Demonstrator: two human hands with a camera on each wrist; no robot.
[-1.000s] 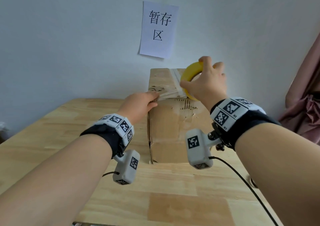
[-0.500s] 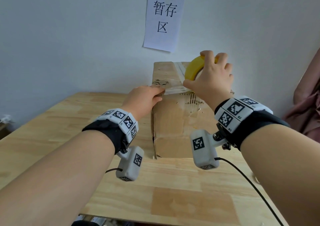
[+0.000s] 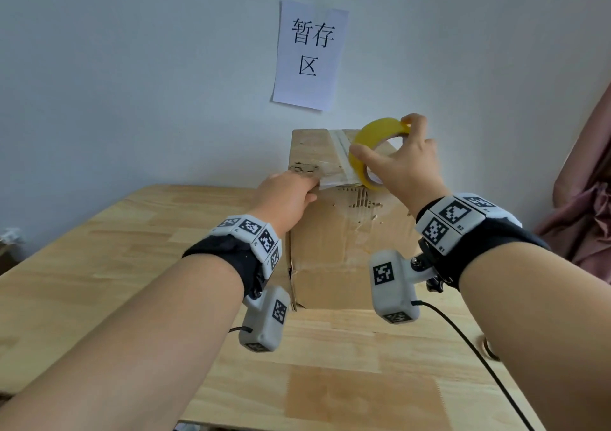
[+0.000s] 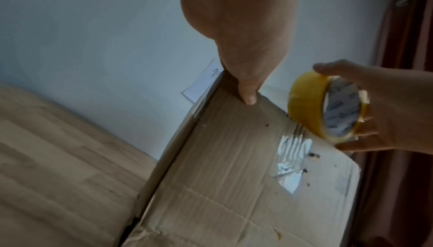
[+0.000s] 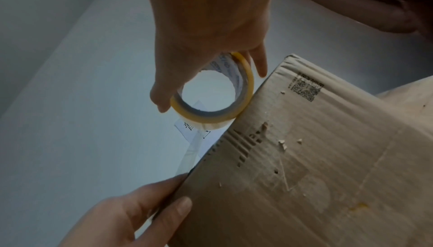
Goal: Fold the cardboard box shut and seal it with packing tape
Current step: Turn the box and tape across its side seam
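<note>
A tall, worn cardboard box (image 3: 334,242) stands on the table against the wall, its top flaps down. My right hand (image 3: 405,169) grips a yellow tape roll (image 3: 370,152) above the box's near top edge, thumb on the outer face and fingers at the rim. A clear tape strip (image 3: 335,182) runs from the roll leftwards to my left hand (image 3: 287,194). That hand pinches the strip's end at the box's top left front edge, thumb (image 4: 248,95) on the front face. The right wrist view shows the roll (image 5: 211,117) touching the box (image 5: 304,158) edge.
The wooden table (image 3: 132,265) spreads left and in front of the box. A paper sign (image 3: 310,57) hangs on the wall behind. Pink cloth (image 3: 588,205) hangs at the right. A black cable (image 3: 469,348) trails from my right wrist. Old tape scraps (image 4: 290,158) cling to the box front.
My right hand has turned and raised the roll a little to the right, so its hole now shows. The left hand stays at the box's top left edge with the tape end.
</note>
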